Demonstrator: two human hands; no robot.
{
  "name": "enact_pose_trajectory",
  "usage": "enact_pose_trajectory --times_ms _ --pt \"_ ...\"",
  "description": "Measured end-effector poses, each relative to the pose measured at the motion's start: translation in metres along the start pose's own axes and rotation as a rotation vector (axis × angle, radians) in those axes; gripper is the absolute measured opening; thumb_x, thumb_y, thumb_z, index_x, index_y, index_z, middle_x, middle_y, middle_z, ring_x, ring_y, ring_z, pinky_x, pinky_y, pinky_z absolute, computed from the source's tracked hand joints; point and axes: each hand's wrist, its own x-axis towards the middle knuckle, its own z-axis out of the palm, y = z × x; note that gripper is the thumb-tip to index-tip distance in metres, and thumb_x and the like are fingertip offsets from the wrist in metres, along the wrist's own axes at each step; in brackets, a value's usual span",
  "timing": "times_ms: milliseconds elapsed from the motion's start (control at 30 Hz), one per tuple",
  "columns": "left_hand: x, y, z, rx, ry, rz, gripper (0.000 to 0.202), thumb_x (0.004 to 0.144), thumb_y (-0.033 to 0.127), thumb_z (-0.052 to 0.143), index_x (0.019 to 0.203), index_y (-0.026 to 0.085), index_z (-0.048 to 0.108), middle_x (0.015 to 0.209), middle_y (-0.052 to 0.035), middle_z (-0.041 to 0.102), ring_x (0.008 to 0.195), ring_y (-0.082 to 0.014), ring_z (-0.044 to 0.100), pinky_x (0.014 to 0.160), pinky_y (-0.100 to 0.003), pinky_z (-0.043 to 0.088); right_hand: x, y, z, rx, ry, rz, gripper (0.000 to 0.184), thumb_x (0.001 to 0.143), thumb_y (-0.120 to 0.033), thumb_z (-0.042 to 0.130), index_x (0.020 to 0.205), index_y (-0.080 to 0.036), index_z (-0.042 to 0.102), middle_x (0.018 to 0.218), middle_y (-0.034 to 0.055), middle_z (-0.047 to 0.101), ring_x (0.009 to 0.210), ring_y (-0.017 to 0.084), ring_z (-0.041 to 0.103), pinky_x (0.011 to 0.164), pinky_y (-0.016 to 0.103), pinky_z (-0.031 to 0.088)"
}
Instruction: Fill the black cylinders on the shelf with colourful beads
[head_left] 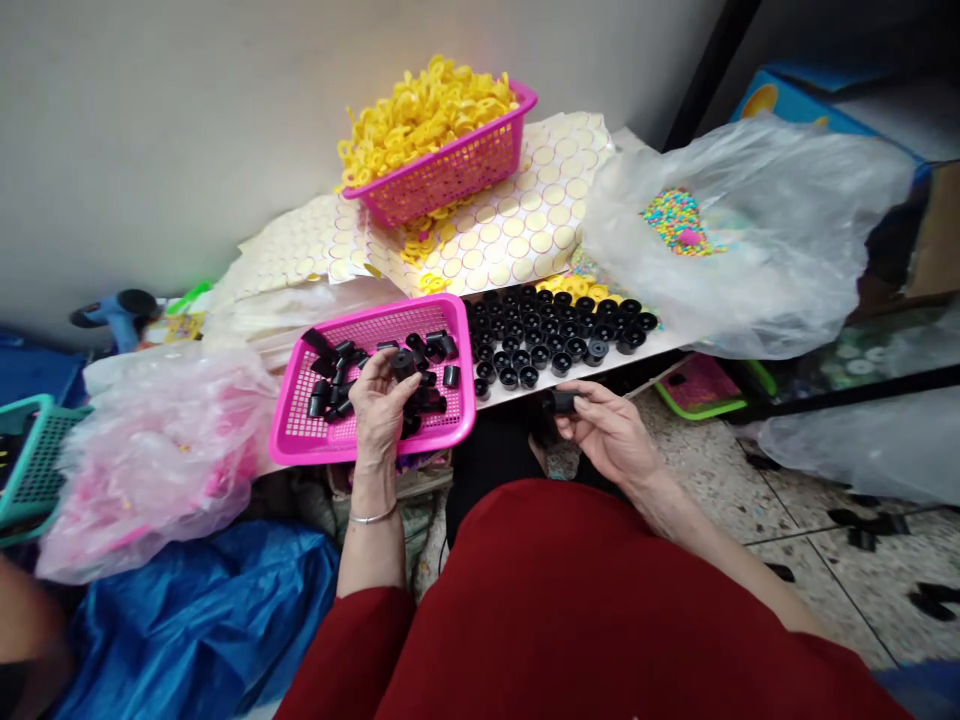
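My left hand [381, 400] is over a pink plastic basket [281, 430], its thumb and fingers closed on a small black plastic cylinder [403, 361]. More black cylinders [319, 395] lie loose in that basket. My right hand [609, 428], in front of the table edge, pinches another short black cylinder [561, 402]. Between and beyond the hands, many black round cups [540, 355] stand in close rows on a white board [517, 392], open ends up. Yellow ring pieces [581, 290] lie behind those rows.
A second pink basket [457, 180], heaped with yellow rings [427, 110], rests on sheets of round stickers [555, 200]. To the right is a clear bag with coloured beads [679, 220]; to the left, a bag of pink pieces [165, 460]. Black pieces [870, 525] lie on the floor.
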Motion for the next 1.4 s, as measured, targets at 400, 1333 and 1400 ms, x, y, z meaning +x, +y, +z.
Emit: enact_pose_trajectory --times_ms 400,1333,1400 --pt "-0.041 0.023 0.038 -0.352 -0.514 -0.510 0.048 0.064 0.035 0.086 0.105 0.016 0.070 0.083 -0.0086 0.072 0.068 -0.0146 0.066 0.056 -0.020 0.052 0.002 0.010 0.022 -0.036 -0.119 0.010 0.029 0.074 -0.035 0.076 0.097 -0.018 0.069 0.069 -0.0018 0.064 0.055 0.009 0.059 0.048 0.021 0.048" --pt "-0.104 -0.020 0.099 -0.206 -0.413 -0.721 0.026 0.064 0.025 0.085 0.083 0.015 0.069 0.083 -0.0022 0.068 0.071 -0.0098 0.062 0.062 -0.020 0.050 0.009 0.014 -0.033 -1.211 0.192 -0.669 0.022 0.087 -0.033 0.055 0.104 -0.022 0.063 0.095 0.0080 0.062 0.087 0.021 0.060 0.082 0.038 0.052" --pt "-0.110 -0.009 0.084 -0.091 -0.426 -0.591 0.025 0.063 0.024 0.085 0.082 0.015 0.072 0.085 -0.0043 0.070 0.074 -0.0108 0.062 0.065 -0.020 0.050 0.023 0.015 -0.042 -1.314 0.284 -0.602 0.021 0.086 -0.034 0.055 0.098 -0.019 0.063 0.094 0.0095 0.062 0.085 0.022 0.059 0.079 0.038 0.051"
